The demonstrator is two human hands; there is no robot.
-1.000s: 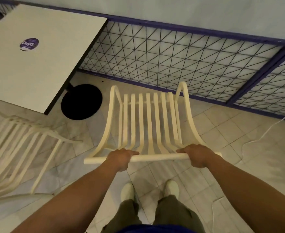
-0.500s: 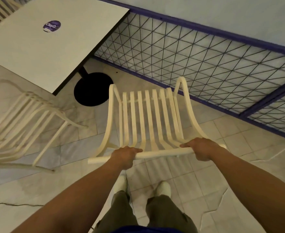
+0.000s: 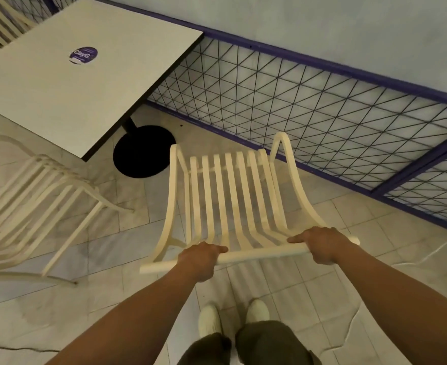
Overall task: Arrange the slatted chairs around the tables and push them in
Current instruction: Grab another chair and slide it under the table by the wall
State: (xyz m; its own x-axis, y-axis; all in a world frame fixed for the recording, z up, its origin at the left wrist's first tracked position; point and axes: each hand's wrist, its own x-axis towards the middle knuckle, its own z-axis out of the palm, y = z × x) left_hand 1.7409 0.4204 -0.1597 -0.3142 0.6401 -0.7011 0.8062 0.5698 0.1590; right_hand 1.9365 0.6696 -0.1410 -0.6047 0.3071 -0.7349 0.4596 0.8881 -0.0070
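From the head view, your left hand [image 3: 200,259] and right hand [image 3: 325,245] are both curled tight round the top rail of the chair [image 3: 230,198], which stands on the tiled floor [image 3: 375,285] just right of the tabletop [image 3: 59,101], beside the mesh fence [image 3: 322,114]. Cream slats, smooth, curved and rigid: it likely slides light, so keep that two-handed rail grip. A second chair [image 3: 32,206] sits left.

A cream slatted chair [image 3: 233,201] stands right of the white square table [image 3: 67,83], facing away; a second slatted chair [image 3: 32,204] sits angled at the table's near edge.
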